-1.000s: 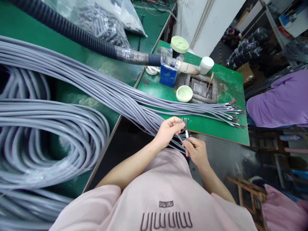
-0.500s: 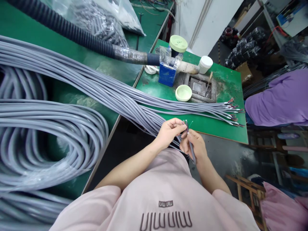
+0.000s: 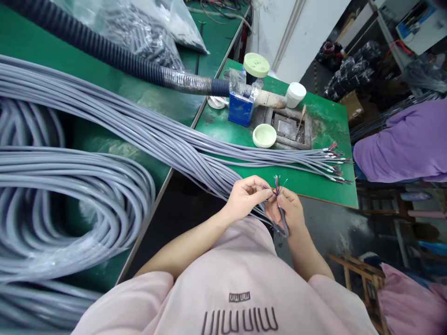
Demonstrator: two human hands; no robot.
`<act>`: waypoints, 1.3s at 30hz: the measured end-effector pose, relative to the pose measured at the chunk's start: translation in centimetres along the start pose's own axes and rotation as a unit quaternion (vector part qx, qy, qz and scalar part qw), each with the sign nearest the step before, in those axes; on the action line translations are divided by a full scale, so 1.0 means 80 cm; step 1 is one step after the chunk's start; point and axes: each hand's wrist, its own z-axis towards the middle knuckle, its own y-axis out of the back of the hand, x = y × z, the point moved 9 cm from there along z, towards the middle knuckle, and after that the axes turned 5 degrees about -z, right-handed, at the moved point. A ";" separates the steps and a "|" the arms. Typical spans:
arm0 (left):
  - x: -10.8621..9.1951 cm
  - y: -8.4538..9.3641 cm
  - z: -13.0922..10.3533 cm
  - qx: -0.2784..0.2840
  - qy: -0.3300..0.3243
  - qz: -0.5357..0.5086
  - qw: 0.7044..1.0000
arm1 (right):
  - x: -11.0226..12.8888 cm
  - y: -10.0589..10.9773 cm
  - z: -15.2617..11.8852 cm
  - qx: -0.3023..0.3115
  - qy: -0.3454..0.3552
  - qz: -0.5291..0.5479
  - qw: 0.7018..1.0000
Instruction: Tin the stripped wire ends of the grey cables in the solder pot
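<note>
One gray cable (image 3: 283, 222) points forward lengthwise through the pinching right hand (image 3: 292, 207), wires (image 3: 277, 184) foremost. Just beside, the left hand (image 3: 247, 197) pinches at their base.

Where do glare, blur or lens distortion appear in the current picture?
Head view: glare shines on the plastic bag and the black hose's clear wrap; head view: wide-angle stretching enlarges the coiled cables near the edge; head view: pink fabric at lower right looks smeared; head view: the hands, left and right, look clearer.
</note>
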 end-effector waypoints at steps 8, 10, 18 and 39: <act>0.002 0.008 0.001 -0.003 -0.019 0.007 1.000 | -0.004 0.012 -0.001 -0.032 0.008 -0.080 0.996; 0.005 0.012 0.002 -0.004 -0.023 0.008 1.000 | -0.004 0.015 -0.001 -0.040 0.005 -0.100 0.994; 0.015 0.028 0.006 -0.012 -0.033 0.022 0.999 | 0.005 0.010 0.002 -0.056 -0.002 -0.160 0.986; 0.012 0.035 0.005 -0.082 -0.041 0.067 0.994 | 0.034 0.026 0.007 -0.177 0.102 -0.229 0.952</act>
